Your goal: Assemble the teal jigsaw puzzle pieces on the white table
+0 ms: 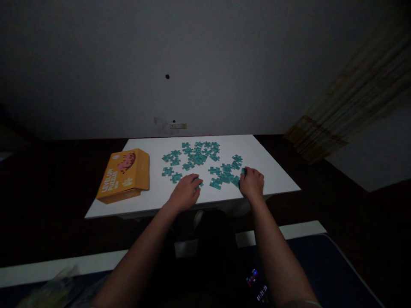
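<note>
Dim light covers a plain grey wall [224, 64], and before it stands a white rectangular table [269, 164] with a smooth-looking top. Small, flat, teal jigsaw pieces with knobbed edges [226, 167] lie on this top in loose groups, some overlapping, mostly at its middle and near edge. At the left end rests a yellow cardboard puzzle box [123, 173] with a pink picture.

The person's left hand [186, 192] is at the near edge, its fingers curved and a little apart around one piece; whether they grip it or only touch it, one cannot tell. The right hand [252, 184] has its fingers bent closely together, and a piece seems pinched at their tips.

Each piece is probably very light and rather stiff (it looks like pressed cardboard), so it may slide easily on the table. It is best taken by two opposite edges of its body, because the narrow knobs could bend or fray.
</note>
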Motion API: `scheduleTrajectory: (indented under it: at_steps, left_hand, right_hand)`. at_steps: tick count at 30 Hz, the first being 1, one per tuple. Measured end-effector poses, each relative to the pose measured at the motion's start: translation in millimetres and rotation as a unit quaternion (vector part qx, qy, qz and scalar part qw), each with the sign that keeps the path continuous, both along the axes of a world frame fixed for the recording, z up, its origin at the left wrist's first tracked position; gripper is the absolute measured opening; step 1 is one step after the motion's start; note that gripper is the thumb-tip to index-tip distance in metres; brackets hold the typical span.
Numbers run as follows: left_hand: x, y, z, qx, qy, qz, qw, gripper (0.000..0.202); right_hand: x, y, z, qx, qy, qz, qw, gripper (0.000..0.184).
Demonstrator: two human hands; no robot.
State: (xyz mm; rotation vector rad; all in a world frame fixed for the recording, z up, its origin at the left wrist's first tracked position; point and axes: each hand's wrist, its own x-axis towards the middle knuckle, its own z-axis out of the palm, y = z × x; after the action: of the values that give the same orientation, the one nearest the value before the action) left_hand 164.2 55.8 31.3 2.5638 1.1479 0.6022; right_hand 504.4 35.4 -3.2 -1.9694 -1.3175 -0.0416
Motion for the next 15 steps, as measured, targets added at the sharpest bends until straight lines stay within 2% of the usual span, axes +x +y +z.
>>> scheduleTrajectory:
  at_steps: [3, 6, 8, 10, 12, 15]
  left_hand:
    - [1.0, -16.7, 3.2, 0.001, 0.042, 0.006, 0.999, 0.047]
    - [5.6, -17.4, 4.5, -0.018, 0.018, 0.000, 1.000, 0.045]
    - [3.0, -14.1, 2.2, -0.035, -0.031, 0.004, 0.999, 0.048]
    - [-2.5, -11.2, -1.7, -0.048, -0.087, 0.011, 0.995, 0.057]
    - [-7.5, -9.0, -5.4, -0.051, -0.134, 0.020, 0.989, 0.064]
    - [-8.7, -6.9, -7.6, -0.057, -0.178, 0.035, 0.982, 0.071]
  right_hand:
    - [8.2, 3.6, 1.4, 0.011, 0.008, -0.003, 1.000, 0.050]
    - [13.7, 6.1, 9.9, 0.089, 0.073, -0.029, 0.993, 0.058]
    - [9.4, 6.9, 18.5, 0.150, 0.151, -0.062, 0.975, 0.062]
    - [-3.4, 7.8, 26.8, 0.201, 0.246, -0.072, 0.946, 0.065]
    - [-24.3, 9.7, 32.2, 0.215, 0.325, -0.037, 0.920, 0.063]
    - [-67.5, 12.9, 32.9, 0.158, 0.379, 0.084, 0.908, 0.057]
